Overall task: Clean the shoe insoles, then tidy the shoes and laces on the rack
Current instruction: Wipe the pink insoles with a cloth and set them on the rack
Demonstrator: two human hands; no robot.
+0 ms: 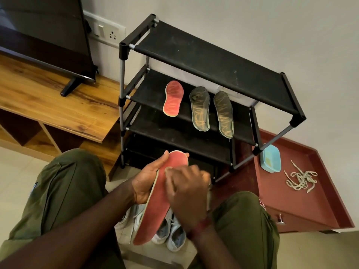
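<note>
The left hand (149, 179) supports a red insole (159, 202) from beneath, toe end toward the black shoe rack (213, 61); the right hand (186, 193) bears on its upper surface with curled fingers, too blurred to tell whether it grips anything. A second red insole (173, 98) and two dark insoles (200, 108) lie side by side on the second shelf. Pale shoes (174, 235) sit on the floor between the knees, and loose laces (301, 178) lie near a blue tub (271, 158) on the maroon cabinet top (310, 206).

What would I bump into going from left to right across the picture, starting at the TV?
TV → red insole on the shelf → first dark insole → second dark insole → blue tub → laces
</note>
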